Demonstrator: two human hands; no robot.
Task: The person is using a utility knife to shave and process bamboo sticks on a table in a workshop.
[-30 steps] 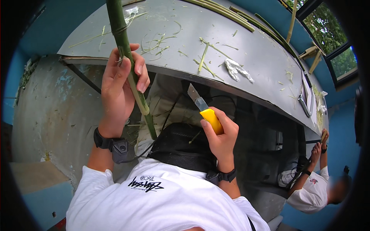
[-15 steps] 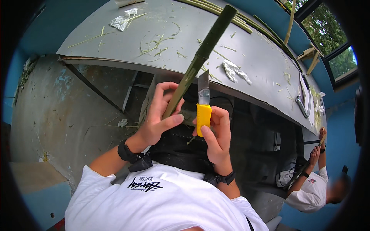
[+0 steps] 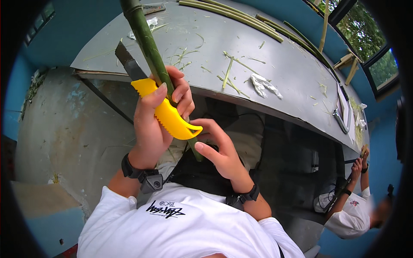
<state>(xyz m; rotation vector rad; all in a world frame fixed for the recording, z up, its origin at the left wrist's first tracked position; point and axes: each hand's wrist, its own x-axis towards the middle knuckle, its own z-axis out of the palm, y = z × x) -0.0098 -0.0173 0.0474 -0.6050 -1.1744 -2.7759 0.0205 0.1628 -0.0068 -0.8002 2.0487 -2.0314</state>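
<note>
My left hand [image 3: 148, 124] is closed around a green bamboo stalk [image 3: 148, 41] with a ringed joint near its top. The same hand holds a utility knife [image 3: 172, 119] with a yellow handle, pinned under the thumb alongside the stalk. Its metal blade stays extended and points up and away to the left. Beside the handle's hooked tail and the stalk's lower end is my right hand [image 3: 226, 159]. Its thumb and index finger are spread apart, close to or touching these two; the other fingers are partly hidden.
On the grey table [image 3: 292, 92] lie thin green shavings [image 3: 228, 71], a crumpled white tissue [image 3: 264, 85] and long bamboo poles [image 3: 232, 17] along the far side. A metal clamp-like tool [image 3: 342, 118] rests at the right. Another person [image 3: 350, 210] works at far right.
The knife has passed from my right hand into my left, which also keeps the bamboo. The stalk has swung from leaning right to leaning left, and my right hand's fingers have spread.
</note>
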